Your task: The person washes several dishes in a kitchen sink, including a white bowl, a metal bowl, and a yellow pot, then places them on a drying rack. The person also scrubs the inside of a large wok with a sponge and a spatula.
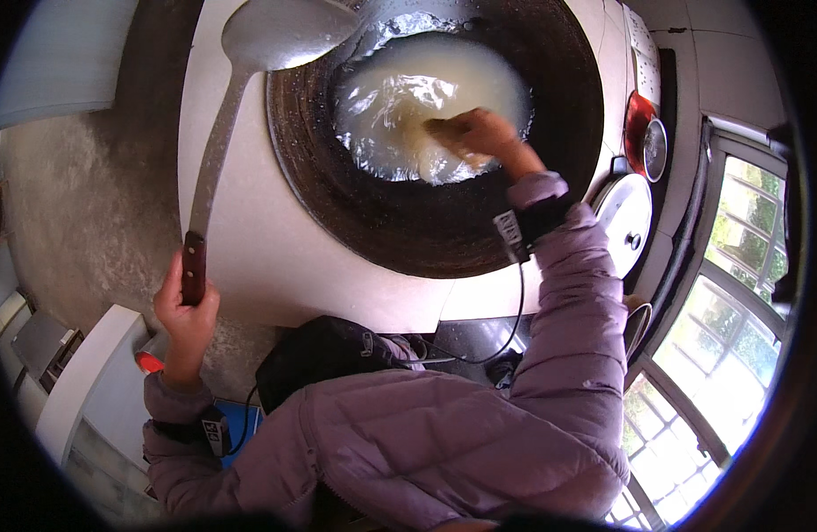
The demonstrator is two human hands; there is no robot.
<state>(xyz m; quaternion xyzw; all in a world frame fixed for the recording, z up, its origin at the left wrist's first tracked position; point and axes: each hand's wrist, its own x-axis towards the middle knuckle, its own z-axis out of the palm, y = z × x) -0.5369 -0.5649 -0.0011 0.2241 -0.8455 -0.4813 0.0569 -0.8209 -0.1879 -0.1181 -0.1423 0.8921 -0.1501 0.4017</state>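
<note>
My left hand (189, 306) grips the dark wooden handle of a large metal wok spatula (212, 153). Its broad, curved blade is raised at the wok's left rim. A big dark iron wok (408, 229) is set into the light-topped stove, with cloudy, rippling water (488, 70) in its bottom. Over that water, my right hand (485, 133) is bent down, its fingers around a yellowish-brown scrubber (474, 159). Motion blur and the water hide the scrubber's exact shape and the fingertips.
To the wok's right stand a white pot lid (625, 216) with a dark knob, a metal bowl (655, 149) and a red item (638, 123). Barred windows (721, 319) line the right side. A cable (521, 299) hangs from my right wrist strap across the counter edge (382, 319).
</note>
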